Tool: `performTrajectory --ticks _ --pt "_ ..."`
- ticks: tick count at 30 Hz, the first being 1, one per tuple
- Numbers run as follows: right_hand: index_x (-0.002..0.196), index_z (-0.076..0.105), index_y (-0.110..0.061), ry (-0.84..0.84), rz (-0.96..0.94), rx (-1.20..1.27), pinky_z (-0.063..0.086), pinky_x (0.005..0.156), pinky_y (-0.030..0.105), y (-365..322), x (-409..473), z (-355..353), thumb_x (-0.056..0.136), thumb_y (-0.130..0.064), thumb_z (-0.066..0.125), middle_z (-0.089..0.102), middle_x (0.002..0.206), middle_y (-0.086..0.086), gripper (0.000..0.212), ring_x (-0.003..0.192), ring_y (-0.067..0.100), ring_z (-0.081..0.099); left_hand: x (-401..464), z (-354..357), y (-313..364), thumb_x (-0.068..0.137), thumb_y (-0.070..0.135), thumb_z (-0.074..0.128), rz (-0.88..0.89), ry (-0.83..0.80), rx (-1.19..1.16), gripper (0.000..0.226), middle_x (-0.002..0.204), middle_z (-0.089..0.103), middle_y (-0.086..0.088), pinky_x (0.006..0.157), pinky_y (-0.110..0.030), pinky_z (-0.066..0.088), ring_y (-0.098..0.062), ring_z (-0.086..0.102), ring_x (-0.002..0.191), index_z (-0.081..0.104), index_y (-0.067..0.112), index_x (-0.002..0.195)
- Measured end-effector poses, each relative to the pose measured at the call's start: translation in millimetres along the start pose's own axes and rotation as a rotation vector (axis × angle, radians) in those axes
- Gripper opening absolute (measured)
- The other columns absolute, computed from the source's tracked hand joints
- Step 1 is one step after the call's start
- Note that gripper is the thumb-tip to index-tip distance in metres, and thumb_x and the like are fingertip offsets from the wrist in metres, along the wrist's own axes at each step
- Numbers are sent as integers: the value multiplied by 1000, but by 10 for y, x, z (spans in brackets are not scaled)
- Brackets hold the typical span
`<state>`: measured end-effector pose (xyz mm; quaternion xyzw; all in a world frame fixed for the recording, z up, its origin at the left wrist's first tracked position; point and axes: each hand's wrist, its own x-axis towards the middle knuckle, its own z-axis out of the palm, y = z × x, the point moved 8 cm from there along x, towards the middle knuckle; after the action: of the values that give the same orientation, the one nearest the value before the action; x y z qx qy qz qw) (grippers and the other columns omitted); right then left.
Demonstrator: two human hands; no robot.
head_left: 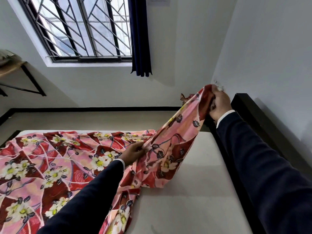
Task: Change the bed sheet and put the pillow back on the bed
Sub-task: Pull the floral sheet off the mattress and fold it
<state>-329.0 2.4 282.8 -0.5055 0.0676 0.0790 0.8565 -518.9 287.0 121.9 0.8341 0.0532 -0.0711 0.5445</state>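
Half the mattress (pixel 194 174) is bare and white, with the floral sheet (pixel 50 166) lying rumpled over the left part of the bed. The left hand (pixel 133 152) pinches a fold near the middle and the right hand (pixel 219 103) grips a bunched corner, lifted up by the dark headboard (pixel 249 112). I'd guess it goes best keeping that thin, slippery-looking cloth taut and walking the corner toward the wall (pixel 270 48) so the wrinkles pull flat.
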Motion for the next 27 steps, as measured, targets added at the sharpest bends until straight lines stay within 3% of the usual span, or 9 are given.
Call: performTrajectory --ticks 2,3,7,10,15,19,21,24,27 --pt "83 59 -18 94 -53 -133 52 53 22 32 89 -217 101 -27 57 62 55 -8 21 50 7 61 -71 0 99 88 30 69 4 -29 -108 19 85 68 -1 68 -30 58 -14 67 73 63 17 101" --pt "82 57 -19 109 -81 -182 49 49 20 72 96 -268 101 -24 58 59 52 -10 20 47 5 57 -78 -15 167 88 27 67 30 -13 -130 16 85 67 -1 65 -30 57 -14 66 71 62 17 101" --pt "91 65 -16 -9 -122 -389 53 57 28 392 -117 -122 98 -23 62 66 79 2 10 66 18 64 -34 -176 375 94 23 64 107 178 -234 10 87 64 -8 67 -37 53 -22 62 75 61 13 94" --pt "102 67 -14 -292 -36 -602 56 66 35 835 -433 198 92 -28 70 70 92 8 18 83 29 68 -2 -174 489 94 26 64 133 226 -312 13 83 68 -7 66 -37 53 -23 63 73 62 14 92" --pt "142 50 -23 -910 89 -809 57 93 38 1451 -970 728 82 -19 81 63 128 10 67 114 25 65 7 -92 792 94 27 65 215 249 -412 17 86 65 -19 67 -38 51 -28 60 75 64 10 96" --pt "124 63 -8 -976 41 -1012 55 86 25 1683 -1048 832 89 -14 74 72 103 1 38 94 10 69 13 -69 1019 95 12 65 297 268 -409 4 74 59 -10 57 -28 44 -20 53 64 62 13 96" --pt "105 72 -13 -931 -18 -1021 55 81 29 1625 -970 828 91 -11 69 72 93 -1 14 84 10 68 9 -27 1059 89 9 73 316 198 -303 20 72 58 -4 59 -28 47 -18 54 65 61 19 103" --pt "99 72 -1 -904 -51 -974 50 79 30 1418 -867 823 91 3 64 70 89 8 12 84 14 63 -22 -35 961 76 19 84 288 181 -68 48 85 56 -1 69 -35 56 -16 60 73 54 28 112" --pt "101 72 1 -974 16 -779 53 81 28 1166 -908 839 93 2 61 71 94 15 14 88 18 65 -47 -47 749 86 13 71 226 174 37 32 91 61 -3 71 -46 58 -23 66 77 54 35 101"
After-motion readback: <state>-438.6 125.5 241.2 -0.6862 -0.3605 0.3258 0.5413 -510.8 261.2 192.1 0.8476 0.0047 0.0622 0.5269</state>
